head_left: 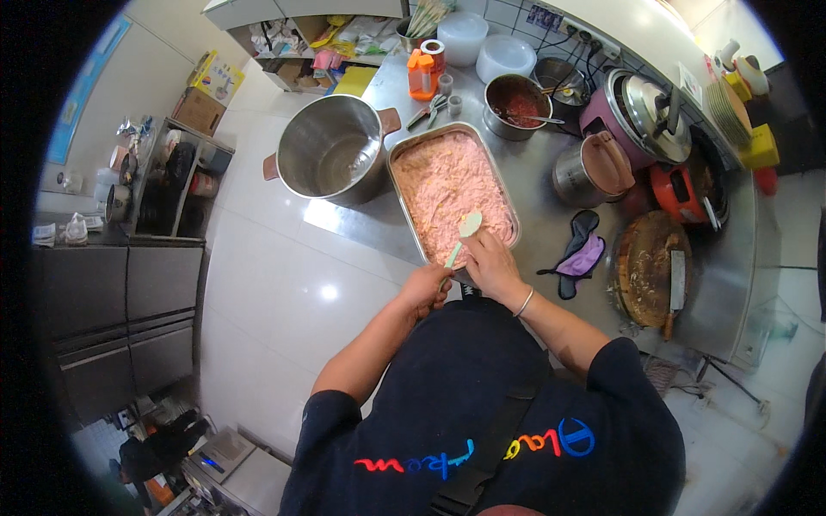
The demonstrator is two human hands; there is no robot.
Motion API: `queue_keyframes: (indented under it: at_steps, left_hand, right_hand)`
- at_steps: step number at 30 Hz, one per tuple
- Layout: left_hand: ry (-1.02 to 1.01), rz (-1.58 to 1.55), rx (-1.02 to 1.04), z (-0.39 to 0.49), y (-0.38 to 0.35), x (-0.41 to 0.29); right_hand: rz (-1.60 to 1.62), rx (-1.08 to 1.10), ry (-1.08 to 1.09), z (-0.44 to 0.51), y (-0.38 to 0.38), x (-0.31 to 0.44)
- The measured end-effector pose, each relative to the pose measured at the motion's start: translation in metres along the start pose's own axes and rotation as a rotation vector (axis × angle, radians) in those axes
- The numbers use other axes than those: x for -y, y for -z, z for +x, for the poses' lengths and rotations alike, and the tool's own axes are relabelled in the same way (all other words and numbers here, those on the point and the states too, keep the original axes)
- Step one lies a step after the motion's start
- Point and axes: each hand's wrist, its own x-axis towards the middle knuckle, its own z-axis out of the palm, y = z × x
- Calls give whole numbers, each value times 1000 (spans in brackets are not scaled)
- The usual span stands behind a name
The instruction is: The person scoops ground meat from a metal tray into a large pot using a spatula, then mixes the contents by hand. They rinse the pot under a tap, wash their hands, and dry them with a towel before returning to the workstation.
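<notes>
My left hand (427,288) is closed around the handle of a pale green spoon (470,224), at the near edge of a rectangular metal tray (401,203). Pink minced meat (448,174) with small yellow bits fills the tray, its surface uneven. The spoon's head is over the meat and has some residue on it. My right hand (493,261), a bangle at its wrist, reaches over the tray's near right corner. Its fingertips are at the spoon's neck, just below the head; whether they pinch it or only touch it is hard to see.
A deep steel pot (332,151) stands left of the tray. Behind are a pot of red sauce (516,106), plastic bowls (506,58) and scissors (429,111). To the right are a cloth (581,255), a steel jug (587,171) and a round chopping board (645,271) bearing a cleaver (677,280).
</notes>
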Motion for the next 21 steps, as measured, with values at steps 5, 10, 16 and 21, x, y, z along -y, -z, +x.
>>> queue_keyframes:
  at_steps: [5,10,16,21]
  left_hand:
    - [-141,238,-78,-17,17,15]
    - [-189,239,-63,-38,27,19]
    - [-158,190,-49,-50,38,27]
    - [-255,246,-165,-51,52,27]
  right_hand:
    - [-273,50,260,5,10,-13]
    - [-284,60,299,8,3,-39]
    - [-316,78,233,9,4,-66]
    - [-413,117,101,-2,8,-79]
